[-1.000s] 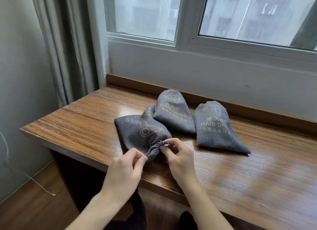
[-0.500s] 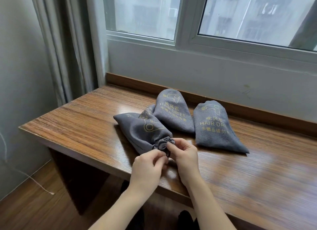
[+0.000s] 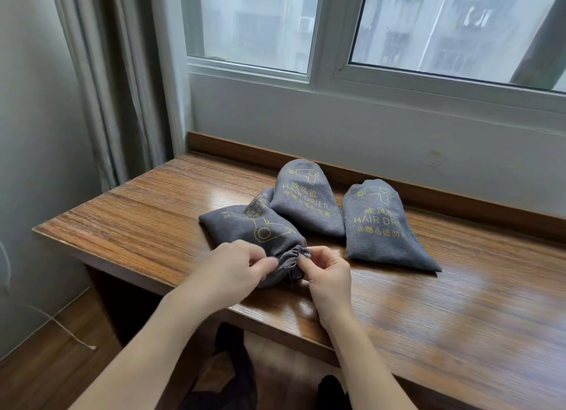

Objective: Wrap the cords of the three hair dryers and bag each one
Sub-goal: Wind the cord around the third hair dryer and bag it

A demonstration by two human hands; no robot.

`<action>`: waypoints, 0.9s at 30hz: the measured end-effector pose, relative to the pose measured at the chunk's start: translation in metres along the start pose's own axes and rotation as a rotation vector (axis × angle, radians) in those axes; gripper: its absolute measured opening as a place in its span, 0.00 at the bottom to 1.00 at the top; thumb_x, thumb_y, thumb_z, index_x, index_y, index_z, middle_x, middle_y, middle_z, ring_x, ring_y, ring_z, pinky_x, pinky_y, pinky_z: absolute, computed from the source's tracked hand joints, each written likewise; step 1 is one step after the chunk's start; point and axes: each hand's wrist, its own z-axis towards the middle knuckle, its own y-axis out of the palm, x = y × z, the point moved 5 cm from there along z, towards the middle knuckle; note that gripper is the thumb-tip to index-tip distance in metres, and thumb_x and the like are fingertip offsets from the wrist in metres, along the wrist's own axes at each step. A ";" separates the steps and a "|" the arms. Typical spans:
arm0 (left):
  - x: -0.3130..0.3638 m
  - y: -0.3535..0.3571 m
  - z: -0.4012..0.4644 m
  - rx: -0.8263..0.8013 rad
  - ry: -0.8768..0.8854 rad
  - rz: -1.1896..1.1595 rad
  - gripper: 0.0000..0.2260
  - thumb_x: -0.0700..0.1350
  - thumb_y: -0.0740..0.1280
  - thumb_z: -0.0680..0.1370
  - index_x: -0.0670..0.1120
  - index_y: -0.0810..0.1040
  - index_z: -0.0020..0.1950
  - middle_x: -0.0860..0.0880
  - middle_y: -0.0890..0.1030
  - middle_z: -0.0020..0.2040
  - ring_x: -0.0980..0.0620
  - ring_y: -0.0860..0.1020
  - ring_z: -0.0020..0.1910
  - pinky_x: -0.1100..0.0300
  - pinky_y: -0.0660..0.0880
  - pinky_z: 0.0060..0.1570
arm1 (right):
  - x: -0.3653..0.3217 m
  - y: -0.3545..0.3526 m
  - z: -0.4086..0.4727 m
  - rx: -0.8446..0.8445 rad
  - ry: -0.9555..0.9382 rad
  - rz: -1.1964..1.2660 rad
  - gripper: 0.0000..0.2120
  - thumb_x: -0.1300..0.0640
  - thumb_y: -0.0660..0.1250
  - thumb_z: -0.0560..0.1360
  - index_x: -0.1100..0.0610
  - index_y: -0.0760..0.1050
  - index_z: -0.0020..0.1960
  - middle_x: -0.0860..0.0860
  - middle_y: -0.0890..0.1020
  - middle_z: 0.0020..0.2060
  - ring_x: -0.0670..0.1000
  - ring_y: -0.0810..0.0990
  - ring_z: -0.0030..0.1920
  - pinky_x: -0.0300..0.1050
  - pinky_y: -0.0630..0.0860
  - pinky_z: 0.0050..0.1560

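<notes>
My left hand [image 3: 242,264] and right hand [image 3: 327,272] both pinched the gathered mouth of the nearest grey cloth drawstring bag [image 3: 260,229] on the brown wooden bench [image 3: 137,226].

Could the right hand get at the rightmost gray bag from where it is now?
Probably yes. The right hand pinches the near bag's gathered mouth, but bare table lies between it and the rightmost bag, with nothing in the way.
</notes>
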 end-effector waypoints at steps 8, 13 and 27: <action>0.017 0.063 -0.010 -0.033 0.112 0.014 0.15 0.55 0.59 0.81 0.50 0.82 0.45 0.51 0.83 0.45 0.49 0.79 0.50 0.55 0.72 0.52 | 0.008 -0.004 0.005 0.042 0.071 0.062 0.05 0.69 0.70 0.73 0.62 0.81 0.42 0.52 0.84 0.34 0.50 0.80 0.37 0.45 0.76 0.39; 0.028 0.064 -0.014 0.338 0.170 0.287 0.12 0.52 0.69 0.73 0.50 0.78 0.31 0.50 0.79 0.27 0.47 0.79 0.29 0.55 0.71 0.36 | 0.008 -0.005 0.003 -0.001 0.123 0.161 0.04 0.68 0.72 0.73 0.62 0.81 0.41 0.53 0.84 0.33 0.53 0.81 0.38 0.49 0.78 0.41; 0.012 0.065 -0.011 0.609 0.197 0.003 0.03 0.49 0.72 0.68 0.51 0.84 0.38 0.56 0.80 0.35 0.48 0.75 0.38 0.51 0.73 0.39 | 0.007 -0.004 0.004 -0.045 0.139 0.142 0.03 0.66 0.72 0.74 0.61 0.80 0.42 0.53 0.83 0.35 0.54 0.80 0.40 0.47 0.76 0.39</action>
